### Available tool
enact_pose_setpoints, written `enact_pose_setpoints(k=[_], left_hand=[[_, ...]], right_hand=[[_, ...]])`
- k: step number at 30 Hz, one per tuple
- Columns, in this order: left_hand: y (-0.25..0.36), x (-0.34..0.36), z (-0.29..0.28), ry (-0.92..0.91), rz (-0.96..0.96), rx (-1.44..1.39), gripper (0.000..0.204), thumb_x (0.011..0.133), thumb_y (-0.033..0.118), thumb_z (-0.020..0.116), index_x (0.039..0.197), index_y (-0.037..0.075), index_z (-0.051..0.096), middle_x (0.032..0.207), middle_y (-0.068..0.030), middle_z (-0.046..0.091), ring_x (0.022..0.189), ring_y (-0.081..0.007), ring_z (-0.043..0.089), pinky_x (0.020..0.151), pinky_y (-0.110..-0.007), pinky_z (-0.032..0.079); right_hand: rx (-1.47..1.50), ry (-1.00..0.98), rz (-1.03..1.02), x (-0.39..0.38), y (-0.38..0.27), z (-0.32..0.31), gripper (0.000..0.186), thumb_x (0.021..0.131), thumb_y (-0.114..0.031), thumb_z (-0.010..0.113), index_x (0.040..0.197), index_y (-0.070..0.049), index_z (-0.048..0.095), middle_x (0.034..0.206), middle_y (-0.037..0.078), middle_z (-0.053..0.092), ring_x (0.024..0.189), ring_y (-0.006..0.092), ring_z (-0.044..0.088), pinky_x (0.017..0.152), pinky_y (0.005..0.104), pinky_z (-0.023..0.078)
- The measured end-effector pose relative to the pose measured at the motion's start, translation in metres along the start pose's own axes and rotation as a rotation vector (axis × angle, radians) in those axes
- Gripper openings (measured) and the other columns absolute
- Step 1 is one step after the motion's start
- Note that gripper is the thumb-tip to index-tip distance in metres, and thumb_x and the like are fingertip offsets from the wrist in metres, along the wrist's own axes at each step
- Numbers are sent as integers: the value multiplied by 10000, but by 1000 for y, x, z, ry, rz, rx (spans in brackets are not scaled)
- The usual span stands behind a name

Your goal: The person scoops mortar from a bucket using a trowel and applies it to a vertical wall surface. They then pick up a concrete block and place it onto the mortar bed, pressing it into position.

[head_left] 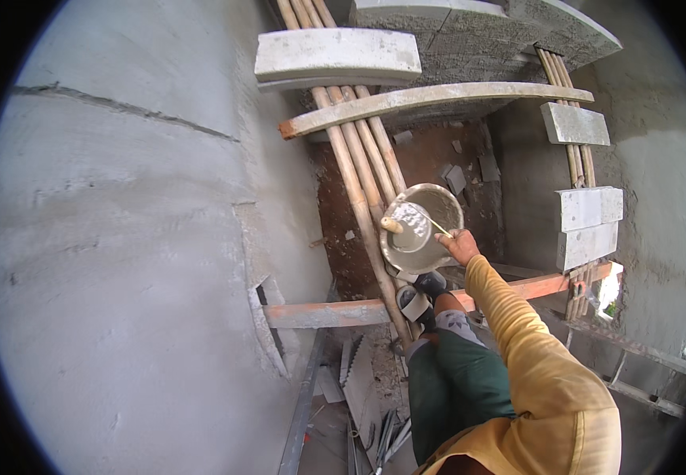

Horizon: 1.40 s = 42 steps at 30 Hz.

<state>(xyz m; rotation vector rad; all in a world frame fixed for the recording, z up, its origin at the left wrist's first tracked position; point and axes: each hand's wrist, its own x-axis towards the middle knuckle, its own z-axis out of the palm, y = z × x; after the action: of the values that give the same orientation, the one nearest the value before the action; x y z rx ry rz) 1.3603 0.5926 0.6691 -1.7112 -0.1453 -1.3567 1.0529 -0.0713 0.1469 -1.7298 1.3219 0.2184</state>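
My right hand [460,247], in a yellow sleeve, is closed at the right rim of a round bucket [455,207]. A thin pale stick-like piece [440,228] runs from its fingers over the bucket's inside; whether it is a handle or a loose stick I cannot tell. Grey wet mortar [426,247] coats the bucket. In it lies a trowel with a shiny, smeared blade [413,222], its wooden grip [391,225] pointing left over the rim. The bucket is beside bamboo poles [364,194], just beyond my feet. My left hand is out of view.
Pale blocks [339,54] rest on the poles, with a curved plank [438,93] across them. More blocks [588,226] stand on the right-hand poles. An orange-stained beam [327,314] crosses near my feet. Far below is a rubble-strewn floor [430,154]. A grey wall [137,237] rises at left.
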Motion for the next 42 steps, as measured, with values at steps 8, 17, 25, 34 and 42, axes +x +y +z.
enact_pose_setpoints(k=[8,17,25,34,42], left_hand=[[24,8,-37,-120,-80,-190,988,901,637,432,1477,-108,134,1534,-344,97,1434,-477,87,1150,-568,90],[78,50,-82,-180,-106,-387,965,881,604,506,1477,-82,182,1535,-331,119,1435,-471,91,1124,-643,67],[193,86,-69,-226,-110,-428,967,875,662,431,1478,-62,214,1543,-305,136,1419,-504,106,1095,-684,94],[236,101,-54,-412,-138,-355,985,868,727,348,1479,-40,251,1553,-275,155,1402,-540,122,1062,-729,125],[229,109,-64,-526,-120,-400,999,857,761,309,1482,-17,266,1557,-261,163,1407,-538,109,1044,-745,145]], right_hand=[[18,230,-94,-72,-60,-156,497,863,-440,644,837,56,669,743,202,658,697,265,625,701,381,480],[220,405,67,-101,-60,-231,465,851,-414,645,695,20,577,594,81,529,591,163,476,586,369,404],[165,519,205,-70,-51,-270,453,838,-397,664,658,9,580,570,98,526,555,190,488,580,371,412],[264,490,245,-64,-64,-275,436,836,-411,676,674,-14,598,580,11,500,556,113,440,527,315,370],[340,495,226,-78,-83,-275,444,832,-428,684,648,-37,583,586,-13,495,548,93,423,504,288,351]])
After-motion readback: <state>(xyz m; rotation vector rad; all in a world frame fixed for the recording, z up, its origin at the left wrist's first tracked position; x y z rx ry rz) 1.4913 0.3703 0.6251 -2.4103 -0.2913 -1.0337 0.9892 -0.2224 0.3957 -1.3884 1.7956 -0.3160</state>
